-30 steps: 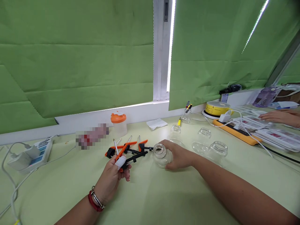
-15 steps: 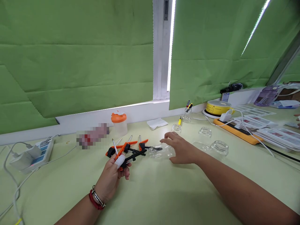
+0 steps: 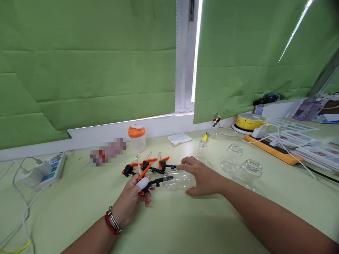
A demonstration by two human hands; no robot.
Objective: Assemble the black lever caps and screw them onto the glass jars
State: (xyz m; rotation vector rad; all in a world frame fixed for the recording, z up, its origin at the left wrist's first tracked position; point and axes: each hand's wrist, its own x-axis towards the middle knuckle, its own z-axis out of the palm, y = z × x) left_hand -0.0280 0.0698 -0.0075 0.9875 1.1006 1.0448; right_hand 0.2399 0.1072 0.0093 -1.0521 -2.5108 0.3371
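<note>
My left hand, with a white wrap on its thumb, is closed around an orange-and-black piece that has a metal rod and a long black stem. The stem points right, and its tip overlaps the threaded mouth of a clear glass bottle, appearing to be inside the neck. My right hand wraps over the base end of this bottle, which is held sideways low over the table. Behind the left hand lie several similar pieces, one with its orange lever nearest the bottle.
More clear glass bottles stand to the right, one at the front and another behind. Screwdrivers stand in a glass at the back. An orange-lidded cup, a tissue, a power strip and an orange strip surround the area.
The glass bottle in my right hand has come down and left towards my left hand. The black stem now meets its mouth. The view has shifted slightly.
</note>
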